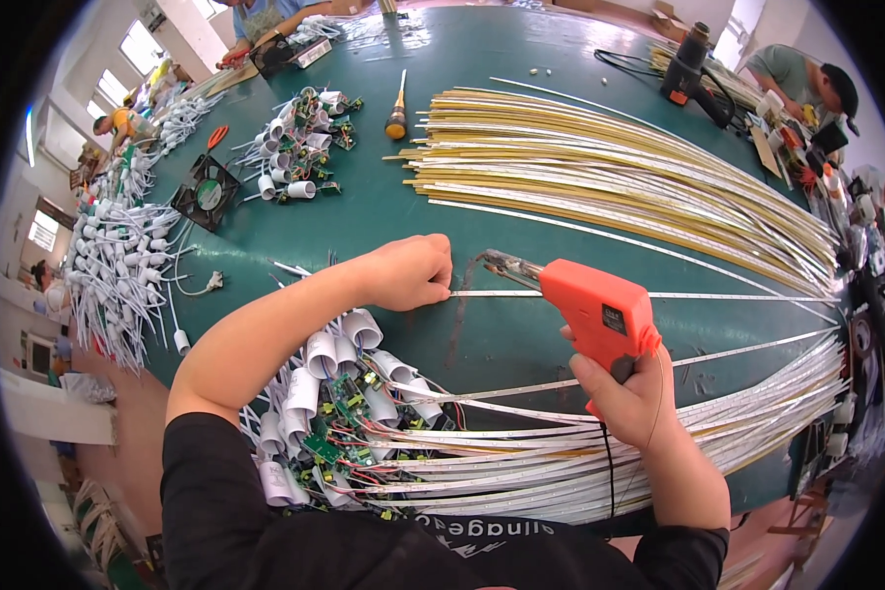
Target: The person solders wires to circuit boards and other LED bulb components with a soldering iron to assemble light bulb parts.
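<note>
My left hand (411,273) is closed, its fingertips pinching the left end of a thin white LED strip (737,297) that stretches across the table to the right. My right hand (641,388) grips a red soldering gun (598,303) by its handle. The gun's metal tip points left, a little above the strip and apart from my left fingers. A thin wire and a black cord run down from the gun. Beneath my left forearm lies a heap of white cylindrical housings (303,393) with green circuit boards (323,447). Red wires join them to several LED strips (521,462) nearest me.
A large bundle of white and yellow strips (600,157) lies beyond my hands on the green table (315,231). Around it are a screwdriver (396,118), a small fan (206,192), orange-handled cutters (218,136), wired white parts (128,256) and a heat gun (688,64). Other people work farther off.
</note>
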A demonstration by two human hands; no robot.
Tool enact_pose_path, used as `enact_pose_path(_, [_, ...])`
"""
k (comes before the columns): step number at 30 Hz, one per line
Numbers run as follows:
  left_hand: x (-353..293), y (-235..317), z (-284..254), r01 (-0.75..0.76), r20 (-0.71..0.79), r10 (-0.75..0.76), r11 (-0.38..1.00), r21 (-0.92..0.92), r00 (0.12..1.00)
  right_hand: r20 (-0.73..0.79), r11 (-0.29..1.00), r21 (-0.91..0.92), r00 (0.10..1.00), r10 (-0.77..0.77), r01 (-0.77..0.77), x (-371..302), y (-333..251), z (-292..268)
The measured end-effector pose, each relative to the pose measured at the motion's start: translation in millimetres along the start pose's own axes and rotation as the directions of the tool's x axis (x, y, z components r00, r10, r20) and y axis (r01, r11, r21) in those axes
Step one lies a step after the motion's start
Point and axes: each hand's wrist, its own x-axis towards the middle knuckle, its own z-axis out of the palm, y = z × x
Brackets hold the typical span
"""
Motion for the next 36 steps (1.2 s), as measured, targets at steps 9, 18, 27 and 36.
enact_pose_path(9, [-6, 9, -5, -0.008, 0.023, 0.007, 0.999, 0.031, 1.0, -0.005, 1.0, -0.005, 1.0, 0.015, -0.015, 0, -6, -5])
enact_pose_path(18, [-4, 18, -8, 0.078, 0.066, -0.079, 0.997, 0.004, 0.995, -0.109, 0.986, 0.159, 0.994, -0.033, 0.05, 0, -8, -15])
enact_pose_path(27, [-24, 31, -20, 0.023, 0.648, 0.272, 0.913, -0.408, 0.711, -0.148, 1.0, 0.027, 0.989, 0.007, -0.003, -3, -26, -35])
enact_pose_path(36, [-24, 62, -35, -0.359, 0.601, 0.345, 0.928, -0.103, 0.721, -0.263, 0.953, 0.173, 0.944, -0.199, 0.249, -2, -25, -42])
